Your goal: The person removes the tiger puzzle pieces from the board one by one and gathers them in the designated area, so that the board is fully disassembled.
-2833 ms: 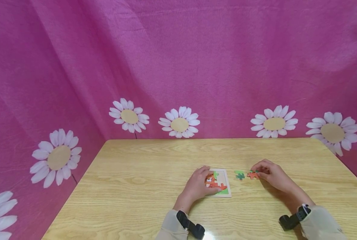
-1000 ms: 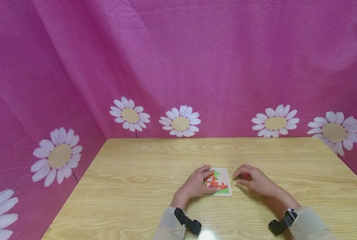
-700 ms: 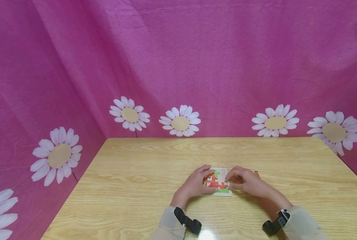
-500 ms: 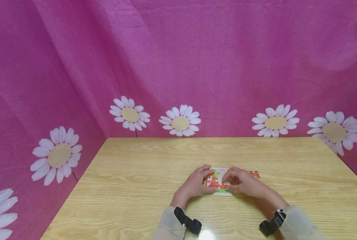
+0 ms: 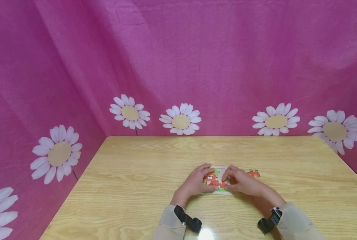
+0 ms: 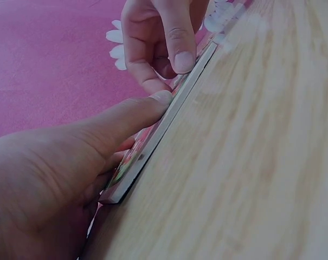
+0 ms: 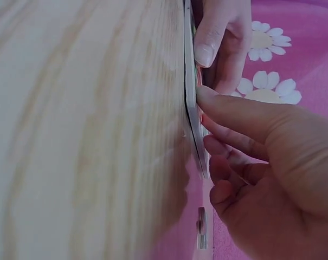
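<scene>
A small jigsaw puzzle in a pale frame (image 5: 222,193) lies on the table, with an orange striped cat picture (image 5: 210,178) on a green ground. A bare pale patch (image 5: 222,174) shows at its upper right. My left hand (image 5: 197,181) holds the frame's left side, thumb along the near edge. At the right side, my right hand (image 5: 243,181) has its thumb and index fingertips on an orange and green puzzle piece (image 5: 223,184) in the frame, pinching it. A loose orange piece with dark green bits (image 5: 254,173) lies behind the right hand; the space under that hand is hidden.
The wooden table (image 5: 142,173) ends at a back edge against a pink cloth (image 5: 226,66) with white daisies. Another pink cloth side (image 5: 31,83) stands at the left. Black wrist cameras (image 5: 193,224) sit on both wrists.
My right hand has left the loose orange piece and moved left onto the frame's right part. The loose green piece seen earlier is out of sight. My left hand stays on the frame.
</scene>
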